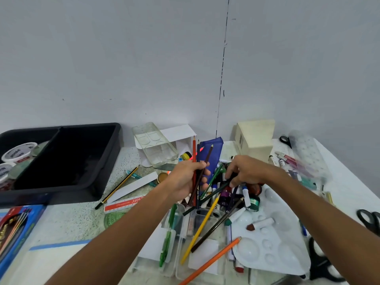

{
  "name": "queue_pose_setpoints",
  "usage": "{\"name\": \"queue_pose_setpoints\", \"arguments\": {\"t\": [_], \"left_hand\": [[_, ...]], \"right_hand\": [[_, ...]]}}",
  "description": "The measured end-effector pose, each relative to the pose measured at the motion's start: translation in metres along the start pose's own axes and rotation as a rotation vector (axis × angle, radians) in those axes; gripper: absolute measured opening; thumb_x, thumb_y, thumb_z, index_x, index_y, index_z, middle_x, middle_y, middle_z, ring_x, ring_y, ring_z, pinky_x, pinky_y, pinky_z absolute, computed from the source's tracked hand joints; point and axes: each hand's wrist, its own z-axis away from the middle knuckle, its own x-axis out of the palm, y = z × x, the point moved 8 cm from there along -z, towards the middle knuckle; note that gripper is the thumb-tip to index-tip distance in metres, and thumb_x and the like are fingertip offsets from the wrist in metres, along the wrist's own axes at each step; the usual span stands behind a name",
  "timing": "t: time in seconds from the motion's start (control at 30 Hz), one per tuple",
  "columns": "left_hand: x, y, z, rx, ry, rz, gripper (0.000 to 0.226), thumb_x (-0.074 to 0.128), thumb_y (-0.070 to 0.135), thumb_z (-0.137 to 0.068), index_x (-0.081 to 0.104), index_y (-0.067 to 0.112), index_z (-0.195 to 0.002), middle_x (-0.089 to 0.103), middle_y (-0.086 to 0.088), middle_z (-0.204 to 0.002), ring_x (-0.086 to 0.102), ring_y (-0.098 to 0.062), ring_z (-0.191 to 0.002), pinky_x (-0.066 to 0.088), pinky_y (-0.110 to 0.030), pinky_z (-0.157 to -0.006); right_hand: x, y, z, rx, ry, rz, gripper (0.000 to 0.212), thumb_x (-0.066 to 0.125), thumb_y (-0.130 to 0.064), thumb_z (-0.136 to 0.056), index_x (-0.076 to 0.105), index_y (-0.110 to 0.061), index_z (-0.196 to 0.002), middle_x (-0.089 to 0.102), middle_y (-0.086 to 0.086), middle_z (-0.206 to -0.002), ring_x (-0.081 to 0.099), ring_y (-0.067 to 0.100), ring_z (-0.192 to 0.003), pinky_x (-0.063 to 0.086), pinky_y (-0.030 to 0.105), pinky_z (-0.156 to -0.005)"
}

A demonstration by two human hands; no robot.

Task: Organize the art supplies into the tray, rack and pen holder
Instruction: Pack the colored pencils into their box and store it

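The left hand (pixel 186 177) grips a bundle of coloured pencils (pixel 197 161), red, dark blue and brown, held upright with tips toward 12 o'clock. Just to its 3 o'clock, the right hand (pixel 245 171) has its fingers curled down into the heap of markers and pencils (pixel 224 194); it seems to pinch a dark green pencil (pixel 213 193), though the grip is partly hidden. The black tray (pixel 86 188) sits at 9 o'clock, with paint tubs (pixel 19 152) in its far-left compartment. A cream wooden block (pixel 255 138), possibly the pen holder, stands at 1 o'clock. The white paint palette (pixel 273 243) lies at 4 o'clock, a yellow pencil (pixel 200 229) and an orange pencil (pixel 213 258) toward 6 o'clock. Black scissors (pixel 370 221) lie at the right edge.
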Motion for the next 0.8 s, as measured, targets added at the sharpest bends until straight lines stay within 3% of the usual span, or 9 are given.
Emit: {"name": "queue_pose_setpoints", "arguments": {"t": [0.13,0.23,0.4,0.47,0.67,0.8], "left_hand": [[0.002,0.0,0.004,0.006,-0.046,0.022,0.011,0.048,0.001,-0.095,0.056,0.002,-0.102,0.061,-0.008,-0.07,0.058,-0.017,-0.055,0.054,-0.03,-0.052],[0.001,0.002,0.008,0.026,-0.074,0.049,0.014,0.045,-0.001,-0.096,0.055,0.0,-0.105,0.064,-0.014,-0.076,0.065,-0.024,-0.065,0.059,-0.038,-0.058],[-0.006,0.007,0.014,0.071,-0.029,0.033,0.016,0.044,-0.001,-0.096,0.058,-0.001,-0.105,0.061,-0.012,-0.076,0.06,-0.02,-0.065,0.058,-0.037,-0.058],[-0.008,0.008,0.017,0.087,-0.017,0.033,0.016,0.045,0.0,-0.097,0.059,-0.002,-0.105,0.059,-0.01,-0.075,0.059,-0.019,-0.064,0.058,-0.036,-0.058],[-0.013,0.008,0.032,0.068,-0.051,0.059,0.018,0.042,0.002,-0.098,0.06,0.001,-0.102,0.067,-0.016,-0.089,0.068,-0.029,-0.083,0.059,-0.042,-0.06],[-0.011,0.005,0.046,0.043,-0.138,0.106,0.017,0.043,0.01,-0.099,0.055,0.0,-0.106,0.068,-0.021,-0.094,0.069,-0.032,-0.084,0.059,-0.047,-0.072]], "right_hand": [[-0.005,-0.003,-0.001,0.004,-0.002,-0.036,0.01,0.079,-0.01,-0.075,0.072,-0.018,-0.079,0.063,-0.011,-0.068,0.057,0.005,-0.06,0.043,0.018,-0.057],[-0.027,-0.003,0.006,-0.02,0.008,-0.208,0.01,0.078,-0.01,-0.076,0.07,-0.016,-0.076,0.067,-0.006,-0.07,0.058,0.006,-0.062,0.044,0.024,-0.064],[-0.057,-0.02,0.023,-0.148,0.033,-0.973,0.01,0.07,0.0,-0.076,0.062,-0.005,-0.077,0.07,0.016,-0.089,0.067,0.022,-0.078,0.051,0.028,-0.064],[-0.062,-0.028,0.023,-0.167,0.101,-1.138,0.012,0.07,0.0,-0.073,0.059,-0.006,-0.075,0.068,0.017,-0.083,0.066,0.026,-0.071,0.049,0.026,-0.056],[-0.04,-0.062,0.016,-0.083,0.212,-1.156,0.011,0.067,-0.005,-0.083,0.065,-0.009,-0.074,0.066,0.007,-0.07,0.061,0.016,-0.055,0.046,0.022,-0.047],[-0.027,-0.08,0.013,-0.041,0.299,-1.081,0.009,0.072,-0.008,-0.081,0.064,-0.004,-0.082,0.068,0.002,-0.065,0.062,0.013,-0.053,0.046,0.019,-0.046]]}}
